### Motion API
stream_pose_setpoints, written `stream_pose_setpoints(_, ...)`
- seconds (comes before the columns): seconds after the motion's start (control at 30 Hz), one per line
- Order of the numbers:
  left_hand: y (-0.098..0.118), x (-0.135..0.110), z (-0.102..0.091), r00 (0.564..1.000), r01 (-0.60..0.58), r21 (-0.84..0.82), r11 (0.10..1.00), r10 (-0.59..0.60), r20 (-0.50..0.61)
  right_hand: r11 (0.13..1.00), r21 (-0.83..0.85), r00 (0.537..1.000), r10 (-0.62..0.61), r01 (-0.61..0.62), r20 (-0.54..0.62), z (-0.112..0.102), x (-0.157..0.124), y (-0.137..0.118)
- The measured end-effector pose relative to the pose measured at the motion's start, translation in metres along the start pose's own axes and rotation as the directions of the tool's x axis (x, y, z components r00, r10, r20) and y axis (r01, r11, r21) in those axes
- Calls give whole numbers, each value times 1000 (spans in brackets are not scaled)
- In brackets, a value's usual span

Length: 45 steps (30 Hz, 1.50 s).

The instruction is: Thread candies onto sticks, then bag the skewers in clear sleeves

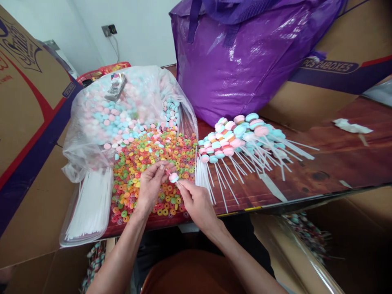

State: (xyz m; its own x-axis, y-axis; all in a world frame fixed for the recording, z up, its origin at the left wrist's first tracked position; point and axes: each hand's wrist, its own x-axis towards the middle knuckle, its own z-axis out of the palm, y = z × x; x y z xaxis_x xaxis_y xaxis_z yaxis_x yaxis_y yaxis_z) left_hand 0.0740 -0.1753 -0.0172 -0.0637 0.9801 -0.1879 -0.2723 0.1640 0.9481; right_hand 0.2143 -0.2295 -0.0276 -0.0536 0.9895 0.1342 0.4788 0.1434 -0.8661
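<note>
Between the fingers of my right hand [197, 202] is the white stick of a lollipop, its pink, white and blue macaron-shaped candy [173, 177] pointing up and left. My left hand [152, 179] pinches at the tip of that stick, where a small red piece, apparently a gummy ring [167, 171], shows partly behind the fingertips. Both hands hover over a wide spread of loose, colourful gummy rings [131, 188]. Behind these, pink, blue and white candies [113, 118] spill from a clear plastic bag [73, 134].
Candy lollipops [228, 143] lie piled on the wooden table [318, 163] at right. Bundled white sticks [90, 204] lie at left. A purple bag [232, 69] stands behind, flanked by cardboard boxes [27, 122]. An open box [284, 253] below the table's right edge holds more lollipops.
</note>
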Motion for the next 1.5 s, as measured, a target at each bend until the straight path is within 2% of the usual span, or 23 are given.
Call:
stream_pose_setpoints(0.17, 4, -4, -3, 999, 44, -61, 997, -42, 32, 1000, -22, 1000, 13, -13, -17, 1, -1, 1)
stream_pose_setpoints(0.3, 12, -5, -10, 984, 157, -117, 981, -145, 104, 997, 8, 996, -70, 71, -48, 1, 0, 1)
stream_pose_setpoints(0.43, 16, -9, -14, 969, 230, -38, 972, -225, 106, 989, -19, 989, -145, 145, -11, -1, 2, -3)
stream_pose_setpoints(0.57, 14, -16, -9, 956, 259, 23, 966, -260, 133, 985, 14, 985, -172, 172, 4, -1, 3, -6)
stream_pose_setpoints(0.73, 15, -11, 2, 948, 227, 115, 967, -246, 201, 987, 111, 988, -102, 115, -114, 3, 3, 0)
stream_pose_setpoints(0.77, 17, -5, 3, 951, 192, 157, 969, -224, 214, 989, 117, 989, -72, 87, -126, 3, 4, 2)
stream_pose_setpoints(0.83, 25, 14, 6, 972, 45, 294, 955, -110, 208, 993, 114, 989, -14, 31, -149, 3, 5, 6)
stream_pose_setpoints(0.87, 30, 27, 6, 984, -74, 400, 914, 1, 179, 994, 111, 987, 11, 7, -161, 2, 6, 8)
stream_pose_setpoints(0.9, 35, 41, 6, 977, -207, 544, 813, 141, 161, 994, 109, 984, 34, -15, -173, 1, 7, 9)
stream_pose_setpoints(0.93, 40, 55, 6, 945, -318, 690, 650, 273, 179, 993, 111, 982, 53, -33, -180, 1, 7, 10)
stream_pose_setpoints(0.97, 45, 69, 5, 914, -372, 805, 462, 336, 229, 992, 116, 982, 66, -45, -179, 1, 7, 11)
stream_pose_setpoints(1.0, 49, 81, 4, 898, -376, 881, 289, 346, 270, 991, 125, 983, 73, -52, -169, 1, 7, 11)
stream_pose_setpoints(1.07, 54, 99, 1, 894, -354, 935, 18, 301, 333, 989, 139, 986, 72, -52, -147, 3, 6, 12)
stream_pose_setpoints(1.17, 57, 108, 1, 907, -341, 909, -240, 169, 385, 990, 138, 988, 48, -28, -149, 6, 6, 13)
stream_pose_setpoints(1.23, 58, 106, 2, 907, -361, 871, -334, 93, 411, 991, 131, 987, 30, -9, -159, 8, 6, 15)
stream_pose_setpoints(1.3, 58, 102, 4, 901, -378, 844, -379, 57, 429, 992, 123, 987, 20, 0, -159, 9, 6, 16)
stream_pose_setpoints(1.5, 67, 101, 10, 928, -332, 877, -347, 47, 369, 996, 93, 991, 15, -2, -131, 11, 6, 18)
